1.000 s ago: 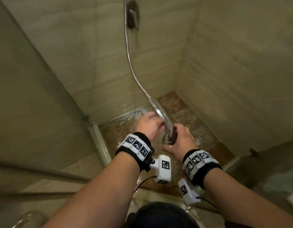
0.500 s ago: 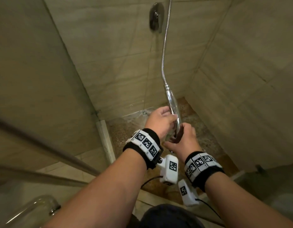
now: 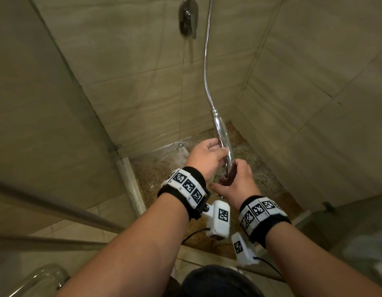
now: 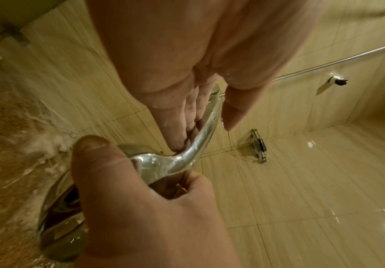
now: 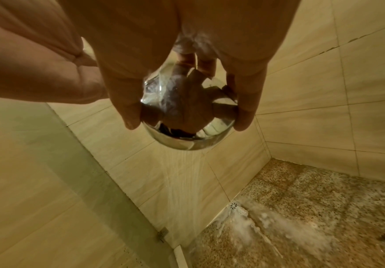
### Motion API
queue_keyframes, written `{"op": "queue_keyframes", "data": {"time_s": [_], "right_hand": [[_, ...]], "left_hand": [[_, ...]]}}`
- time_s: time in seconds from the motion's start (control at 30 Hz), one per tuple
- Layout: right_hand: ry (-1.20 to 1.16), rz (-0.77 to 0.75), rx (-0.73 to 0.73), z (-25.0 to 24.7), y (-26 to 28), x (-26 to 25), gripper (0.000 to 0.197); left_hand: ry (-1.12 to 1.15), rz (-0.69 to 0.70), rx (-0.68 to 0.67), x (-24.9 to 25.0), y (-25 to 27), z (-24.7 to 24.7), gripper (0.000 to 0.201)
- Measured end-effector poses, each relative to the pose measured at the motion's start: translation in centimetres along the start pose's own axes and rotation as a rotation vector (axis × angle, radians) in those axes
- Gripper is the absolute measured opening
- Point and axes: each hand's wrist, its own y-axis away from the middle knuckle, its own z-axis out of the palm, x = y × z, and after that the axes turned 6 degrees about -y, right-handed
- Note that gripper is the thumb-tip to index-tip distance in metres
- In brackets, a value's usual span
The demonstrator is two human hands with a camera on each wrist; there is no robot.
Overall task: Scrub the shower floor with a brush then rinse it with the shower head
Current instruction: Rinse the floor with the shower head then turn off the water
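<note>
In the head view, the chrome shower head point(image 3: 224, 138) hangs over the speckled shower floor point(image 3: 158, 174) on its metal hose point(image 3: 206, 61). My left hand point(image 3: 220, 155) curls round the handle. My right hand point(image 3: 233, 172) grips the round spray end just below it. The left wrist view shows the left fingers point(image 4: 186, 119) wrapped on the handle point(image 4: 200, 141) and the right hand point(image 4: 141, 199) over the head. In the right wrist view the right fingers point(image 5: 129, 112) pinch the rim of the head point(image 5: 186, 127), and water point(image 5: 182, 181) sprays down onto the wet floor point(image 5: 324, 208). No brush is visible.
A floor drain point(image 3: 181, 145) sits in the back left corner, by the white threshold point(image 3: 130, 185). The mixer tap point(image 3: 188, 18) is mounted on the tiled back wall. Tiled walls close in on the right and back; a glass door with a bar point(image 3: 57, 209) stands left.
The shower handle has swung from a slant to nearly upright and the hands have shifted slightly right. Both hands keep their hold. The view has tilted up toward the tap.
</note>
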Motion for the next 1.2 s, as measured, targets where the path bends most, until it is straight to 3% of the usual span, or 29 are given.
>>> {"op": "queue_keyframes", "data": {"time_s": [0.13, 0.3, 0.4, 0.53, 0.6, 0.7, 0.77, 0.9, 1.2], "right_hand": [[0.004, 0.005, -0.018, -0.3, 0.3, 0.1, 0.078], [0.043, 0.007, -0.011, -1.0, 0.7, 0.6, 0.076], [0.094, 0.023, -0.024, -1.6, 0.8, 1.0, 0.077], [0.218, 0.009, -0.087, -3.6, 0.2, 0.7, 0.080], [0.303, -0.014, -0.121, -5.0, -0.4, 0.1, 0.084], [0.433, -0.028, -0.159, -7.3, -1.3, -1.2, 0.095], [0.504, -0.065, -0.153, -8.8, -1.7, -1.9, 0.094], [0.605, -0.129, -0.135, -11.6, -2.6, -2.8, 0.091], [0.781, -0.330, -0.059, -14.2, -3.1, -4.5, 0.078]], "left_hand": [[-0.007, -0.012, -0.020, 0.0, 0.0, 0.1, 0.020], [-0.024, -0.027, -0.043, -0.6, 0.1, 0.6, 0.029], [-0.020, -0.056, -0.059, -0.8, 0.0, 1.0, 0.023], [0.047, -0.123, 0.014, -0.3, -1.2, 0.7, 0.056], [0.117, -0.145, 0.025, 0.4, -1.8, 0.5, 0.062], [0.166, -0.182, -0.012, 2.0, -2.3, 0.2, 0.047], [0.234, -0.235, -0.032, 2.8, -3.0, -0.4, 0.031], [0.429, -0.286, -0.030, 4.1, -4.0, -0.9, 0.022], [0.516, -0.275, -0.034, 5.0, -4.3, -0.1, 0.043]]}}
